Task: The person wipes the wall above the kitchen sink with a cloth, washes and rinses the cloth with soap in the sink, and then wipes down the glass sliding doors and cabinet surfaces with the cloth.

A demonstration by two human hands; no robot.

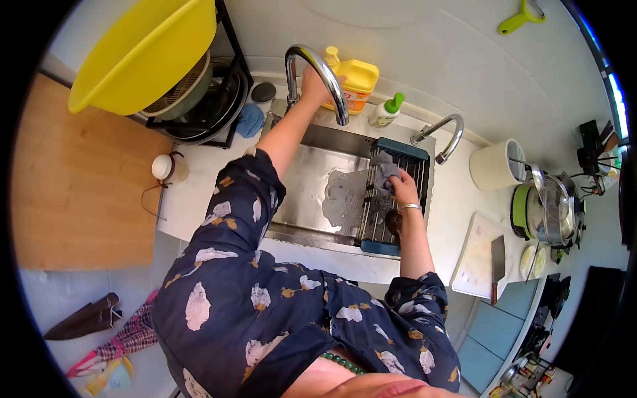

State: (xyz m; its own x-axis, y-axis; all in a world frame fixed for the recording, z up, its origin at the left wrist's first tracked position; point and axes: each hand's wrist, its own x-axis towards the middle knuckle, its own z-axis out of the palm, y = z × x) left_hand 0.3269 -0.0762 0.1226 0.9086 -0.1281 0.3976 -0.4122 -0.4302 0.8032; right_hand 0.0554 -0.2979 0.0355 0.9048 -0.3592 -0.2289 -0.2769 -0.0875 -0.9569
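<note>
My left hand [313,87] reaches over the back of the sink [298,189], behind the tall curved faucet [323,60] and beside a yellow jug [358,78]. The faucet hides most of its fingers, so what they touch cannot be made out. Pinched in my right hand [403,188] is a grey cloth [383,171], held over the drying rack [378,229] across the sink's right side. Beneath my right wrist, a dark brown object [394,222] lies on the rack. Water pools on the sink floor.
A white pump bottle [385,113] with a green top and a smaller faucet [453,126] stand behind the sink. At right are a cutting board [474,255], a cleaver [497,259] and a steamer pot [547,209]. A yellow basin [146,56] tops the left rack.
</note>
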